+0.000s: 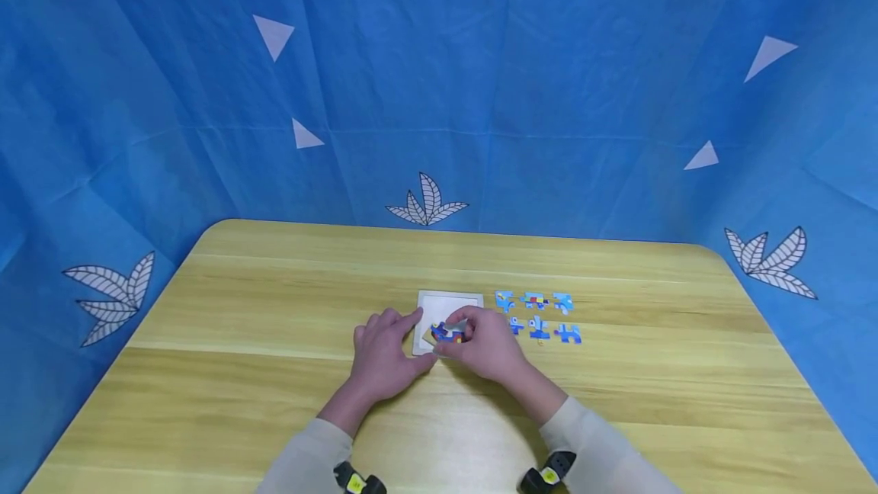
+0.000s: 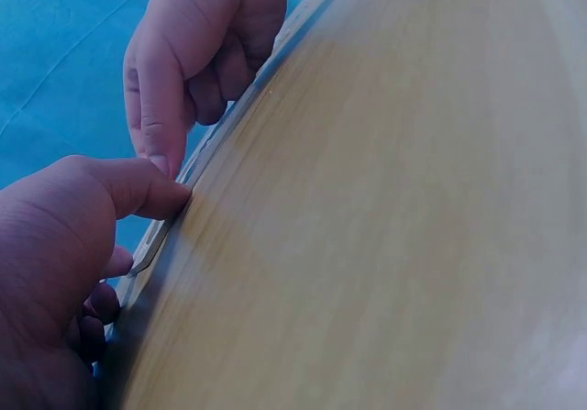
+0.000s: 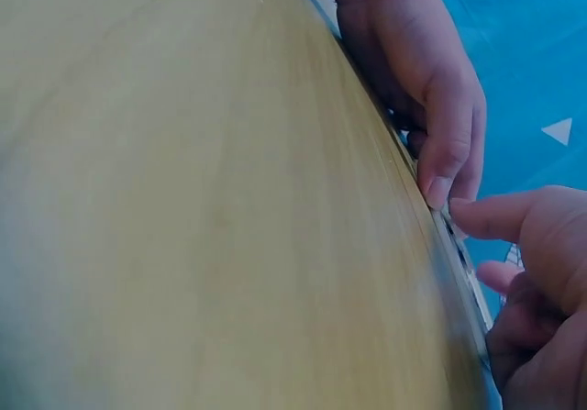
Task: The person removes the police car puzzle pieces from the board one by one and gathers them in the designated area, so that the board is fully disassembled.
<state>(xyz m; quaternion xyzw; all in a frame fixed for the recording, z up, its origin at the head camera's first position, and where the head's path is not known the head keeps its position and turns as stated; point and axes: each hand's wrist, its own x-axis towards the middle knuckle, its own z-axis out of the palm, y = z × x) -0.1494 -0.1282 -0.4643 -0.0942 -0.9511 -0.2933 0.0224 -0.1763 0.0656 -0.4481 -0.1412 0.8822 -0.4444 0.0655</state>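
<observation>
A small white puzzle tray (image 1: pixel 449 302) lies on the table, with joined, brightly coloured puzzle pieces (image 1: pixel 442 332) in its lower part. The left hand (image 1: pixel 386 353) holds the tray's near left corner, index finger at the left side and thumb at the near edge. Over the tray's near right part, the right hand (image 1: pixel 485 343) curls thumb and index finger around a puzzle piece (image 1: pixel 456 325), much of it hidden by the fingers. In the right wrist view, the left thumb (image 3: pixel 438 190) lies at the tray's edge, close to the right thumb (image 3: pixel 486 216).
Right of the tray, several loose blue puzzle pieces (image 1: pixel 539 326) lie in two rows. The wooden table (image 1: pixel 274 387) ends at a blue cloth backdrop (image 1: pixel 549 97) with white leaf and triangle prints.
</observation>
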